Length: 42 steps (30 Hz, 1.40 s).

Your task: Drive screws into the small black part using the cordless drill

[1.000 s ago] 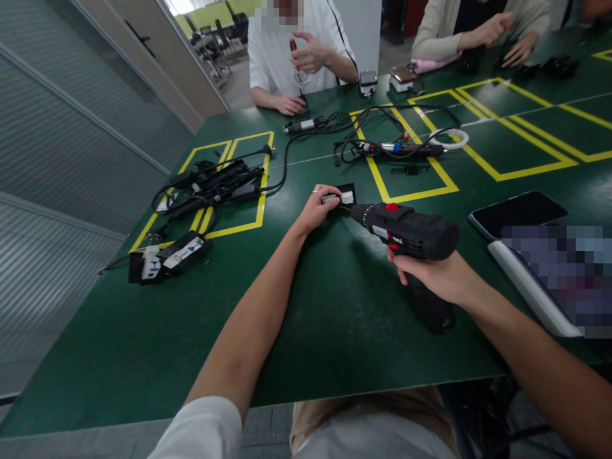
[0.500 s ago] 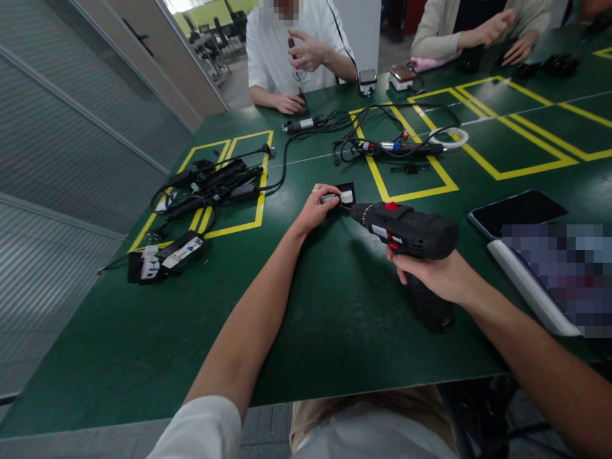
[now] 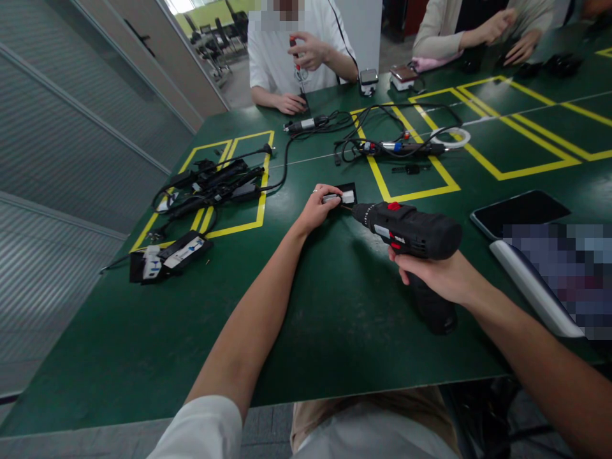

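Note:
My right hand [image 3: 437, 275] is wrapped round the grip of a black cordless drill [image 3: 411, 233] with red buttons. The drill's tip points left at a small black block with a silver and white part [image 3: 345, 195] on the green table [image 3: 143, 338]. My left hand [image 3: 318, 207] pinches that block and holds it down, fingers curled over its left end. The drill's bit meets the block just right of my fingers.
A heap of black adapters and cables [image 3: 210, 185] lies in a yellow-marked box at left, and a black part with white labels [image 3: 167, 256] lies nearer. More cables and tools [image 3: 396, 148] lie beyond. A dark phone [image 3: 519, 211] lies at right. Two other people work at the far edge.
Almost nothing has moved. Both my hands stay on the block and the drill; the person opposite has shifted the hand holding a red-handled tool slightly.

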### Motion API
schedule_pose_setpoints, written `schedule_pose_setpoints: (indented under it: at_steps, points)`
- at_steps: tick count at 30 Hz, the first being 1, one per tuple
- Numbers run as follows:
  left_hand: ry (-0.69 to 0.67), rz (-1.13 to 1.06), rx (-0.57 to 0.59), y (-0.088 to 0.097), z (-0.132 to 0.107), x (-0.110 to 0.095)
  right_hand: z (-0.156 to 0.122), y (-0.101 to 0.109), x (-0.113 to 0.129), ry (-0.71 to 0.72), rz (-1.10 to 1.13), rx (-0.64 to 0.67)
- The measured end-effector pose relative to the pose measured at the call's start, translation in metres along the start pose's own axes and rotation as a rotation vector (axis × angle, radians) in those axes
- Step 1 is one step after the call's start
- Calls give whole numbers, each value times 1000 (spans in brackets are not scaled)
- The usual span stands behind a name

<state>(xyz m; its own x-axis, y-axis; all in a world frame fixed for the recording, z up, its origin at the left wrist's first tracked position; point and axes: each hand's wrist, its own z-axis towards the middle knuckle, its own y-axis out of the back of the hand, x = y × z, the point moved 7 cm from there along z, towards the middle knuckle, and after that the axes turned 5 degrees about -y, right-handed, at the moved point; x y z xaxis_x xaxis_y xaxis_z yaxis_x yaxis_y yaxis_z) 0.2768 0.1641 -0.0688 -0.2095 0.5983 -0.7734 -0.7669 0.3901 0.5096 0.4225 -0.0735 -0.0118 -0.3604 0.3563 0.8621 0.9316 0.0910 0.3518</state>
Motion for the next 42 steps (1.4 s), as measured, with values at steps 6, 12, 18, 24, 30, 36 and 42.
schedule_pose_setpoints:
  at_steps: [6, 12, 18, 24, 30, 36, 42]
  points:
    - [-15, 22, -9, 0, 0, 2, 1, -1, 0, 22, -2, -10]
    - [-20, 28, -4, 1, 0, 1, 1, -1, -1, 3, 2, -13]
    - [-25, 16, -9, 1, 0, 1, 0, 0, -1, -16, 2, -19]
    - [-14, 12, -6, 1, 0, 2, 0, -1, 1, 24, 16, 0]
    - [-18, 21, -8, 1, 0, 2, 0, -2, 0, -2, 10, -8]
    - [-23, 24, -16, 1, 1, 2, 0, -2, 0, 20, 25, -15]
    - [-9, 7, -19, 1, 1, 0, 1, -1, -2, 8, 17, -22]
